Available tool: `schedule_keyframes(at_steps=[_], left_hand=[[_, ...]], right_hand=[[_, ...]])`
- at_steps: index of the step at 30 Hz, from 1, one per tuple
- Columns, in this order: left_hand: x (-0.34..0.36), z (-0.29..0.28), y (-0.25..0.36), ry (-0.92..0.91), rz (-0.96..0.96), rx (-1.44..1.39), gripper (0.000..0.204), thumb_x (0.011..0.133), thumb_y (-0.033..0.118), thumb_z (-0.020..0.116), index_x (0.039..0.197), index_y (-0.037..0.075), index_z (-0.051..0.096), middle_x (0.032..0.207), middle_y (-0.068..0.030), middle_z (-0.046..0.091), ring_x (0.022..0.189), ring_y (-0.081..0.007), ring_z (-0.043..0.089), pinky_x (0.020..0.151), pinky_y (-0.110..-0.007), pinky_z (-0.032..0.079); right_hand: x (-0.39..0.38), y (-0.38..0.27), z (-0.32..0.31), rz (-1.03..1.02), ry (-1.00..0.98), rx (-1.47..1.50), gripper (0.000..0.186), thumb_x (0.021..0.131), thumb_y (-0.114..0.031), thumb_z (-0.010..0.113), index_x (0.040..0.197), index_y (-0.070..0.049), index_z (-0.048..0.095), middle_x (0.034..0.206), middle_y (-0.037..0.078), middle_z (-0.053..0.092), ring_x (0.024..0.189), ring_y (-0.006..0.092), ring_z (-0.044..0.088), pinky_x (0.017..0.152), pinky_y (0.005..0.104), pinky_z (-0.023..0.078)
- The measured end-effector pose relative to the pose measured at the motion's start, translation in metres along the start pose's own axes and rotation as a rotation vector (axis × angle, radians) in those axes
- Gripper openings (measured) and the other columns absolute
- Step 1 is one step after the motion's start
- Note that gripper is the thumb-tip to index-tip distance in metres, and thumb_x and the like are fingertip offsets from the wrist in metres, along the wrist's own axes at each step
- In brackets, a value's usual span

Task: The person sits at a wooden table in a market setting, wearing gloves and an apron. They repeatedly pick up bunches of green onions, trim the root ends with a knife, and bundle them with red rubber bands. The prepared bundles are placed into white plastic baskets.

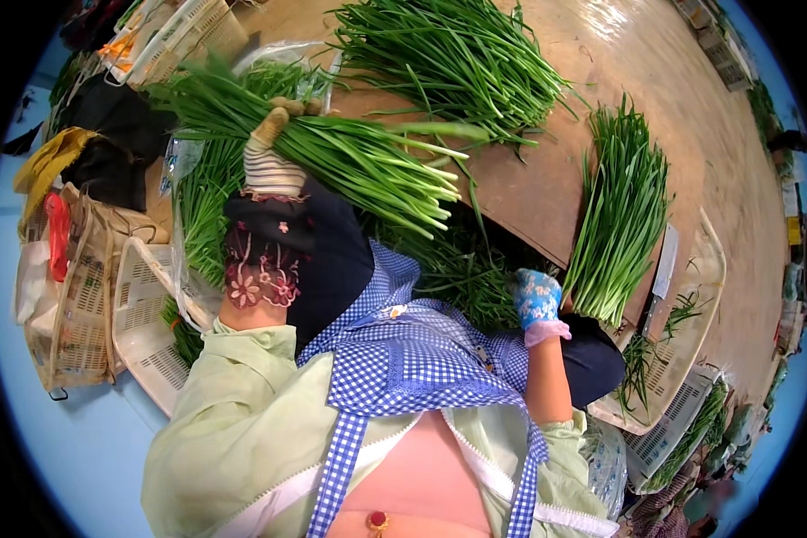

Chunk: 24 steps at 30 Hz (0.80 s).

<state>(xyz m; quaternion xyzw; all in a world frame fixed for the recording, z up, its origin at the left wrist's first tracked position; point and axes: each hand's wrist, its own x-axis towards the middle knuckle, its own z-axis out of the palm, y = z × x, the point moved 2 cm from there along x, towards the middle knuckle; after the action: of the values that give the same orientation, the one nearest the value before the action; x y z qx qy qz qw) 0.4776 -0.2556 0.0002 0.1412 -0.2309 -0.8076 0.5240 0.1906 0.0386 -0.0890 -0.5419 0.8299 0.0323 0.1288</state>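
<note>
A worker's left hand (273,152), in a striped glove, grips a long bundle of green chives (332,148) lifted above the lap, fingers (289,106) wrapped around the stalks. The right hand (536,300), in a blue patterned glove, rests at the cut ends of a second chive bunch (620,211) lying on the brown surface (547,193). A cleaver (663,269) lies just beside that bunch, and white plastic baskets (148,327) stand at the left.

Brown table (547,193) bears two chive bundles (448,54) (one tied).
</note>
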Motion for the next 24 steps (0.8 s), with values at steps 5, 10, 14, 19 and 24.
schedule_keyframes(at_steps=[5,10,14,19,24], left_hand=[[0.002,0.001,-0.014,0.003,-0.076,-0.038,0.014,0.08,0.014,0.067,0.092,0.009,0.062,0.091,-0.0066,0.062,0.101,-0.0251,0.056,0.097,-0.054,0.041],[-0.003,0.02,-0.02,-0.065,-0.149,0.022,0.022,0.077,0.014,0.07,0.097,0.009,0.062,0.091,-0.0049,0.061,0.104,-0.0276,0.054,0.096,-0.057,0.04],[-0.006,0.013,-0.02,0.052,-0.156,0.019,0.018,0.078,0.01,0.068,0.094,0.009,0.06,0.085,-0.0048,0.061,0.1,-0.0289,0.055,0.095,-0.06,0.038],[0.003,-0.011,-0.016,0.006,-0.082,-0.026,0.018,0.078,0.012,0.068,0.094,0.009,0.06,0.085,-0.0048,0.063,0.096,-0.0271,0.057,0.096,-0.06,0.037],[0.004,-0.002,-0.022,-0.012,-0.122,-0.013,0.016,0.077,0.01,0.068,0.091,0.01,0.061,0.084,-0.0039,0.062,0.097,-0.0254,0.056,0.096,-0.06,0.037]], right_hand=[[0.019,-0.102,-0.107,-0.293,0.657,0.554,0.022,0.073,-0.016,0.068,0.094,-0.015,0.065,0.078,0.005,0.064,0.074,0.0245,0.06,0.07,0.0374,0.046],[0.055,-0.127,-0.093,-0.273,0.635,0.89,0.008,0.075,-0.011,0.066,0.083,-0.01,0.065,0.079,0.009,0.064,0.073,0.0245,0.062,0.065,0.0345,0.049],[0.036,-0.086,-0.085,0.155,0.262,1.659,0.007,0.085,-0.006,0.058,0.09,-0.006,0.061,0.076,0.005,0.063,0.064,0.0133,0.061,0.06,0.0263,0.048],[-0.004,-0.016,-0.036,-0.002,0.068,0.513,0.029,0.074,-0.023,0.071,0.098,-0.009,0.063,0.087,0.01,0.066,0.078,0.0278,0.063,0.071,0.0365,0.05],[0.011,-0.074,-0.089,-0.049,0.15,1.132,0.036,0.079,-0.027,0.067,0.11,-0.009,0.062,0.102,0.011,0.065,0.093,0.0253,0.062,0.081,0.0346,0.048]])
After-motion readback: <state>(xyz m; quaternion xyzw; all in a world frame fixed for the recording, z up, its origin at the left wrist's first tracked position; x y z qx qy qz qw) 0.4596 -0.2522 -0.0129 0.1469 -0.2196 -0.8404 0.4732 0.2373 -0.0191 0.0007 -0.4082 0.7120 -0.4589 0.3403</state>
